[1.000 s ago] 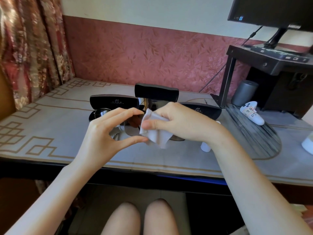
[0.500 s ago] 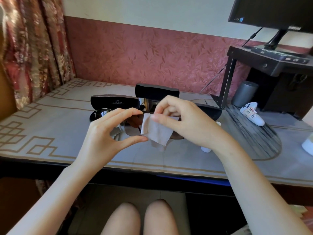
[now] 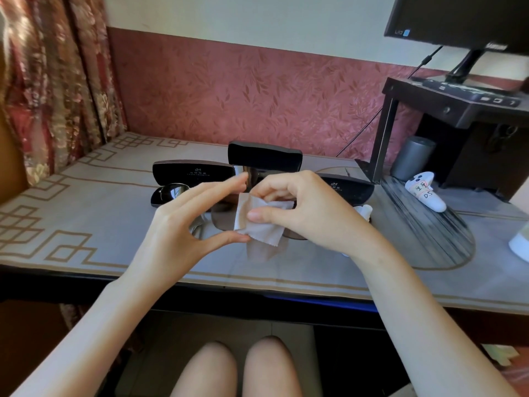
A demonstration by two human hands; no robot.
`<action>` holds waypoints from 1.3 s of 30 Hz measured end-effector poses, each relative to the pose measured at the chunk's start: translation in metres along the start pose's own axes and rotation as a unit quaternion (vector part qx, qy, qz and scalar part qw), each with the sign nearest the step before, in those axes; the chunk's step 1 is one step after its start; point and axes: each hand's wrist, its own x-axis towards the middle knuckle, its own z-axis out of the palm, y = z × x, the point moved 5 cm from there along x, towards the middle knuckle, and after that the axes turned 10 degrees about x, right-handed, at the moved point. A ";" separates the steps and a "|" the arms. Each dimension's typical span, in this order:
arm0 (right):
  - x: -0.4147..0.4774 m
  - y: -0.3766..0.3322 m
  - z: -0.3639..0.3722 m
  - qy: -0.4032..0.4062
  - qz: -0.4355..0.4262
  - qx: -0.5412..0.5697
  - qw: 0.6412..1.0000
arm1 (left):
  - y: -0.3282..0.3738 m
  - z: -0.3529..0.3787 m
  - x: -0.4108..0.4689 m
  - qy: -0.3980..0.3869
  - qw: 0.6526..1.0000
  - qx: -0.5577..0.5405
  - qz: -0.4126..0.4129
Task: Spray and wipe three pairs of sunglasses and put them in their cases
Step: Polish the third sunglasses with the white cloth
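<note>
Left hand (image 3: 183,224) pinches the sunglasses (image 3: 221,217) at the lens edges, thumb below, fingers above. Right hand (image 3: 309,213) pinches the cleaning cloth (image 3: 257,222) against the lens, above the bench (image 3: 86,224).

Patterned table (image 3: 86,224) with three black glasses cases (image 3: 189,173) on it.

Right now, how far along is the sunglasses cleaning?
A first pair already lies in the open left case. The left hand holds a second pair while the right hand wipes its lens with the cloth. Casing it remains; any third pair is hidden.
</note>
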 end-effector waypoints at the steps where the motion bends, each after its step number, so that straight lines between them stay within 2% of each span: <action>1: 0.000 0.001 0.000 0.001 0.002 -0.001 1.000 | 0.000 0.001 0.000 -0.004 1.000 -0.003 0.005; 6: -0.011 0.011 -0.006 0.017 0.017 -0.010 1.000 | -0.001 0.001 -0.002 0.009 1.000 -0.008 -0.005; 9: -0.023 0.025 -0.014 0.041 0.020 -0.065 0.997 | -0.004 -0.004 -0.002 0.026 0.999 -0.010 -0.021; 12: -0.031 0.032 -0.016 0.072 -0.011 -0.104 0.992 | -0.008 -0.008 -0.001 0.042 0.998 -0.019 -0.051; 15: -0.033 0.032 -0.019 0.117 -0.064 -0.081 0.988 | -0.010 -0.008 0.000 0.046 0.996 -0.023 -0.067; 19: -0.031 0.032 -0.019 0.127 -0.093 -0.074 0.985 | -0.015 -0.010 0.000 0.040 0.994 -0.046 -0.092; 25: -0.028 0.035 -0.020 0.135 -0.121 -0.063 0.981 | -0.020 -0.010 0.000 -0.044 0.987 -0.105 -0.117; 29: -0.026 0.040 -0.015 0.130 -0.092 -0.093 0.983 | -0.014 -0.022 0.008 -0.047 0.983 -0.132 -0.122; 31: -0.025 0.039 -0.012 0.129 -0.091 -0.106 0.982 | -0.011 -0.026 0.018 -0.059 0.983 -0.110 -0.134; 33: -0.025 0.038 -0.011 0.124 -0.127 -0.069 0.982 | -0.008 -0.021 0.028 -0.112 0.979 -0.082 -0.149; 36: -0.024 0.036 -0.011 0.130 -0.153 -0.085 0.976 | -0.008 -0.008 0.036 -0.187 0.971 -0.018 -0.148; 39: -0.025 0.033 -0.011 0.145 -0.165 -0.101 0.970 | -0.014 -0.006 0.035 -0.194 0.966 -0.025 -0.169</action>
